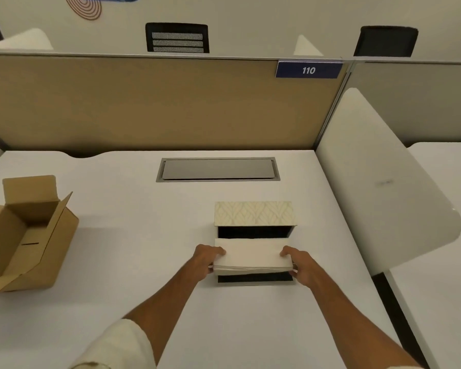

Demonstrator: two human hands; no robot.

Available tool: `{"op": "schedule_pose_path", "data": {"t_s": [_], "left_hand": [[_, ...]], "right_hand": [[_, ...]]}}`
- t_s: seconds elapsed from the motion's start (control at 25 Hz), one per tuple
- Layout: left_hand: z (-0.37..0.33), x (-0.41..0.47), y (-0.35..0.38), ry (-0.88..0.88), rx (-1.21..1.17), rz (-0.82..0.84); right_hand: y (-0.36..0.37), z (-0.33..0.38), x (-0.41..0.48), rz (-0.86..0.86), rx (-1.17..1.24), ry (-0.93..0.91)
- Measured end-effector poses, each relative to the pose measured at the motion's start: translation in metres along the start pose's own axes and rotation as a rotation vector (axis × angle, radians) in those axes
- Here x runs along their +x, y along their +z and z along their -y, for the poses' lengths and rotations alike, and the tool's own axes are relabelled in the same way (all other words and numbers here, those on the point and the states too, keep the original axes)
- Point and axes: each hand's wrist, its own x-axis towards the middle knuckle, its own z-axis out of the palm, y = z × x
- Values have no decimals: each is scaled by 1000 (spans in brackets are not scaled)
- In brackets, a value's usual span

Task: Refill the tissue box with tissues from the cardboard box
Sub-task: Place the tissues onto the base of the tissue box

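White stack of tissues (pixel 252 255) lying flat over the open tissue box (pixel 254 230), dark inside, its cream patterned lid (pixel 254 213) raised at the far side, brown cardboard box (pixel 24 235) at far left, flaps open, apparently empty

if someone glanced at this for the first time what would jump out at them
First, the two hands, left hand and right hand, gripping a white stack of tissues by its ends over the open tissue box at the centre of the white desk. Next, the open cardboard box at the desk's left edge, flaps up. Then the blue 110 sign on the tan partition behind.
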Motion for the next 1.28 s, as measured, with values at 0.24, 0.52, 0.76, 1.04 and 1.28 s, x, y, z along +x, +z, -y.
{"op": "schedule_pose_path", "data": {"t_s": [0.24, 0.52, 0.76, 1.04, 1.28], "left_hand": [[0, 8, 6, -20, -7, -38], [-3, 16, 13, -14, 77, -127], [-4, 18, 20, -8, 207, -205], [-5, 20, 22, -16, 211, -184], [-5, 20, 23, -25, 182, -147]], "right_hand": [[-4, 7, 11, 55, -49, 18], [-5, 10, 22, 37, -154, 35], [-4, 11, 27, 37, -157, 18], [-8, 9, 30, 3, -144, -8], [-8, 10, 28, -32, -135, -18]]}}
